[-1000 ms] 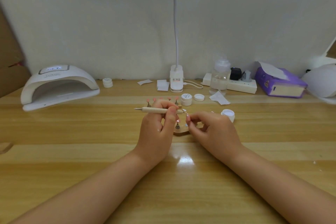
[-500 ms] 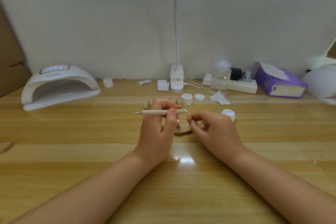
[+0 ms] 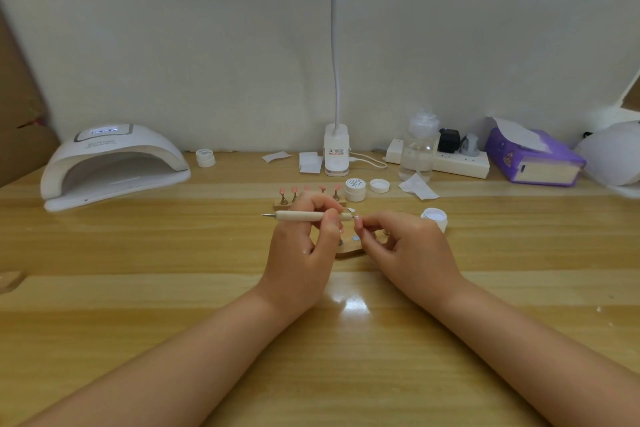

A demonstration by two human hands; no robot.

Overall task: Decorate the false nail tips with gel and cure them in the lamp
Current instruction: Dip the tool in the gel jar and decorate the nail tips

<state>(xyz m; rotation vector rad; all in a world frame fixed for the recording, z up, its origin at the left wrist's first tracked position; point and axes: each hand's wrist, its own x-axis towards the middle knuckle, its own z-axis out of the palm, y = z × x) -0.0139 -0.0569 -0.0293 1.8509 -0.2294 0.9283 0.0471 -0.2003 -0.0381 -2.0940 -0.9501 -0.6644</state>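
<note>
We see both hands meeting at the centre of the wooden tabletop. The left hand has its fingers curled round a wooden dotting tool, which lies level, its metal point aimed toward 9 o'clock and its other end reaching toward 3 o'clock. The right hand pinches a small pale nail tip between thumb and forefinger, right at the tool's end; whether tool and tip touch we cannot tell. Just below the fingers sits a small wooden stand, partly hidden by both hands.

At 12 o'clock from the left hand a wooden holder carries a row of pink nail tips on upright pegs. Just beside it, toward 3 o'clock, stands a closed white gel jar, with a loose white lid next to it. An open white jar sits at 2 o'clock from the right hand, near its knuckles.

The white curing lamp rests well apart at 10 o'clock, opening toward us, with another small jar beside it. Along the far edge we find the desk lamp, a clear bottle, a power strip and a purple tissue pack.
</note>
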